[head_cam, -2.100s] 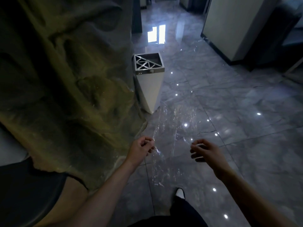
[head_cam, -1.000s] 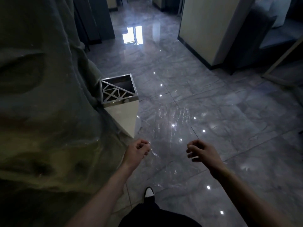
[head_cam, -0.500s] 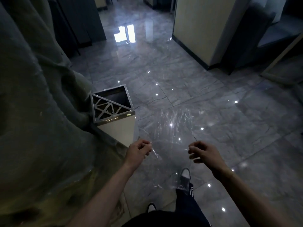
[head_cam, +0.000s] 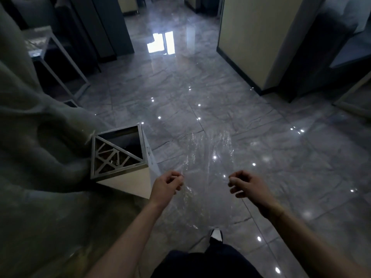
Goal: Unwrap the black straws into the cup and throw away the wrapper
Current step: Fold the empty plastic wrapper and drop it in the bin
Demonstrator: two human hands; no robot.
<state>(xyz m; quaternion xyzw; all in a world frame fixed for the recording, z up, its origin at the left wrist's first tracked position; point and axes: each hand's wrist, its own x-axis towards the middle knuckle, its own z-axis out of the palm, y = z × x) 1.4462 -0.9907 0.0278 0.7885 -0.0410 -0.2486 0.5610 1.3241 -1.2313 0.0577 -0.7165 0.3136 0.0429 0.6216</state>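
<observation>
Wrapper (head_cam: 207,169) stretched between pinching fingers (head_cam: 178,177) of both hands, beside bin (head_cam: 118,155)

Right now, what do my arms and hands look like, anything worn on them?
Both forearms are bare, no sleeves in view. The left hand and right hand wear no gloves, and no watch or ring is visible in this dim light.

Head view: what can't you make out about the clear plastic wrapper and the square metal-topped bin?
- Clear plastic wrapper: edges fade into the floor glare.
- Left hand, right hand: curled fingers hide the pinch points.
- Square metal-topped bin: inside too dark.
- Straws, cup: out of frame.
</observation>
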